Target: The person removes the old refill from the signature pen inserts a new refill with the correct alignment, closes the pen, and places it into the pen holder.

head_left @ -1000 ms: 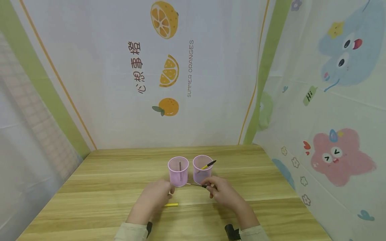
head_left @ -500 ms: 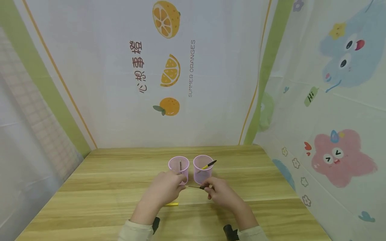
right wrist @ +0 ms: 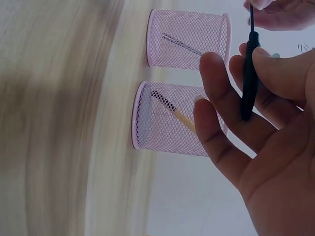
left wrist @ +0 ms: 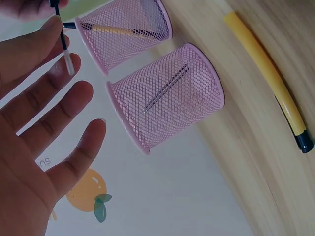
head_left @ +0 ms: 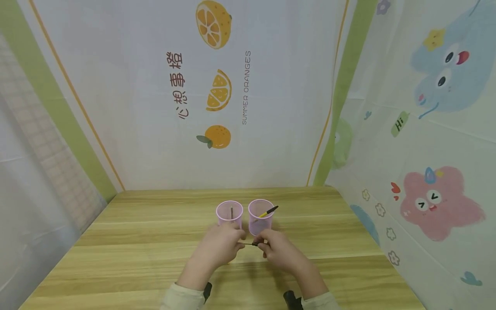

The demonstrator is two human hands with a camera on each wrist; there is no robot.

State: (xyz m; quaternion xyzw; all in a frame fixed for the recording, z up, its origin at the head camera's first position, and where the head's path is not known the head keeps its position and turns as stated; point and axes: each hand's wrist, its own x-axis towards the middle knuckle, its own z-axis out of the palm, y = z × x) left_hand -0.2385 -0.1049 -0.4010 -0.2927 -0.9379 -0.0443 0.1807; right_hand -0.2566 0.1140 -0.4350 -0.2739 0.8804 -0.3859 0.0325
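My right hand [head_left: 284,249] pinches the black ribbed grip [right wrist: 250,78] of a pen between thumb and fingers. Out of that grip runs a thin dark pen refill [left wrist: 64,42] with a whitish end. My left hand [head_left: 222,245] pinches this refill near its end between thumb and index finger, the other fingers spread. Both hands are close together in front of two pink mesh pen cups. The left cup [left wrist: 167,98] holds thin dark refills [head_left: 232,212]. In the right cup [right wrist: 165,132] leans a yellow and black pen [head_left: 267,212].
A yellow pen barrel [left wrist: 268,71] with a black end lies on the wooden table [head_left: 155,232] near the left hand, hidden from the head view by that arm. Behind the cups hangs a white curtain [head_left: 279,142] with printed oranges.
My left hand has moved right and taken the free end of the refill. My right hand has come slightly left and nearer with the grip. The yellow barrel is now covered in the head view.
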